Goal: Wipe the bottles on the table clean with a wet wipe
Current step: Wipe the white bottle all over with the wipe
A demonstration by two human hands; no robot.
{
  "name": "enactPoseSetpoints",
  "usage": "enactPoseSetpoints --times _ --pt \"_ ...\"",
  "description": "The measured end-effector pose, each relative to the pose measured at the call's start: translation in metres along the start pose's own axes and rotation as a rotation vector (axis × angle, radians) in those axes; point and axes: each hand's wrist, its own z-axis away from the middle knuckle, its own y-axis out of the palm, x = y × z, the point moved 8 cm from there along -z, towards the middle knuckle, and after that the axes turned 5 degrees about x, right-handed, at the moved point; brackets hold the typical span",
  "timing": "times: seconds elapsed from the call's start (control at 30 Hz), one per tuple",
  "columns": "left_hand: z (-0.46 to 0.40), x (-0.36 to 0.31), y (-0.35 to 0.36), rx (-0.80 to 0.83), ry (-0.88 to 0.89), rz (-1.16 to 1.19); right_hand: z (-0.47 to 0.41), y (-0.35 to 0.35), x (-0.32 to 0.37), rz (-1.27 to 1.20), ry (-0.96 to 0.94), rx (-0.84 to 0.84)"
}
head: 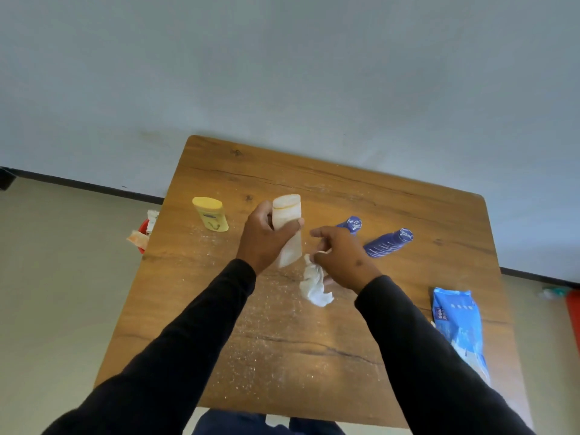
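My left hand (263,237) is wrapped round the middle of the white bottle (287,229), held lifted and tilted over the worktop (345,189). My right hand (343,257) pinches the crumpled wet wipe (314,284) just beside the bottle's lower end; the wipe dangles loose, index finger sticking out. The bottle looks like light, stiff plastic, likely slick once wet, so I'd keep the mid-body grip firm and wipe the free ends. The wipe is soft and floppy; bunching it would give better contact. The yellow bottle (211,213) stands to the left, two blue bottles (389,243) to the right, one partly hidden behind my right hand. The blue wipes pack (458,321) lies at the right edge. White specks are scattered over the wood.
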Motion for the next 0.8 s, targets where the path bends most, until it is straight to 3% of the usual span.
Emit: enactPoseSetpoints --times 0.13,0.3,0.4,0.57,0.8 --pt "0.033 -0.043 0.025 0.073 0.016 0.23 0.043 -0.039 0.009 -0.123 -0.115 -0.127" --pt "0.067 -0.093 0.058 0.177 0.013 0.403 0.105 -0.101 0.033 -0.197 -0.249 -0.422" --pt "0.088 -0.125 0.081 0.256 0.036 0.489 0.151 -0.14 0.057 -0.251 -0.429 -0.599" --pt "0.121 -0.167 0.112 0.331 0.114 0.469 0.209 -0.172 0.073 -0.337 -0.653 -0.647" --pt "0.153 -0.195 0.153 0.36 0.156 0.43 0.254 -0.191 0.053 -0.339 -0.756 -0.689"
